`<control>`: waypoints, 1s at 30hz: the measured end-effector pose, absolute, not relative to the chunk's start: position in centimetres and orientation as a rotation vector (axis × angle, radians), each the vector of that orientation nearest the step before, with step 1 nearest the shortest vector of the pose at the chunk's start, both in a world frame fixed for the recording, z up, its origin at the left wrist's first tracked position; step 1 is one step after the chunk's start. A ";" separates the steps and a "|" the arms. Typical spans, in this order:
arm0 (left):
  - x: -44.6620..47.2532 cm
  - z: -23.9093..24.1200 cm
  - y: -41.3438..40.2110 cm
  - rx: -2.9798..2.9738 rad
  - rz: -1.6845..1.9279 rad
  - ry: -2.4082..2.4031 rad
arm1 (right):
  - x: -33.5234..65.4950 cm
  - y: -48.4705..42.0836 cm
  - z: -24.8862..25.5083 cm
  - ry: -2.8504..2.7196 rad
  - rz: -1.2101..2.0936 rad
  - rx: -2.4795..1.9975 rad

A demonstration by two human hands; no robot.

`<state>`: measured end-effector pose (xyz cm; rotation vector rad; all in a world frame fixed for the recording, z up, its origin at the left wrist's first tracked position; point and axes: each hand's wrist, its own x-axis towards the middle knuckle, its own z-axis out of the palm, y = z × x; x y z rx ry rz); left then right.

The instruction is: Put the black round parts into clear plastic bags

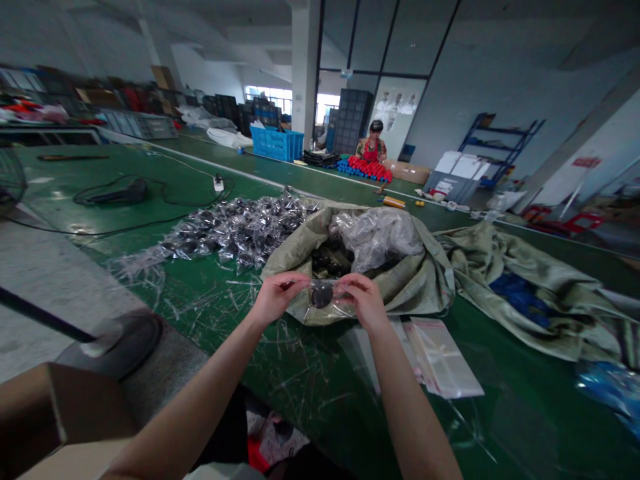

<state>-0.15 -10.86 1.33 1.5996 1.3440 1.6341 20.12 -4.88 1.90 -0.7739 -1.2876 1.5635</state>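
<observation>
Between my two hands a clear plastic bag [342,301] is stretched, with a round dark object [321,294] inside it. My left hand [280,293] pinches one upper corner of the bag, and my right hand [361,293] pinches the other. Just beyond lies an open woven sack [435,267] holding black rounded pieces [330,262] and crumpled clear plastic [385,233]. To its left spreads a heap of bagged dark pieces [240,227]. Flat clear bags [445,357] lie in a stack by my right forearm.
Thin plastic strips [295,373] litter the green table [240,360]. A second woven sack [540,287] lies at right. A black cable with a power socket [219,183] runs at left. A cardboard box [60,413] stands lower left. Across the room, a person [371,148] sits behind red and blue items.
</observation>
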 end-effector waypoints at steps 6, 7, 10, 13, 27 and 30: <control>-0.2 1.4 -11.1 1.691 1.678 1.247 | 19.7 -4.7 1.5 -1.223 1.667 -0.718; -0.2 1.3 -11.1 1.689 1.675 1.235 | 19.7 -4.7 1.4 -1.228 1.682 -0.705; -0.4 1.2 -11.0 1.685 1.666 1.197 | 19.6 -4.7 1.3 -1.241 1.722 -0.669; -0.5 1.2 -11.0 1.726 1.660 1.100 | 19.6 -4.7 1.3 -1.219 1.758 -0.651; -0.1 0.3 -11.2 1.463 1.655 1.053 | 19.3 -4.3 0.3 -1.214 1.795 -0.559; 0.2 0.8 -11.5 1.283 1.552 1.102 | 19.5 -4.2 0.3 -1.299 1.703 -0.614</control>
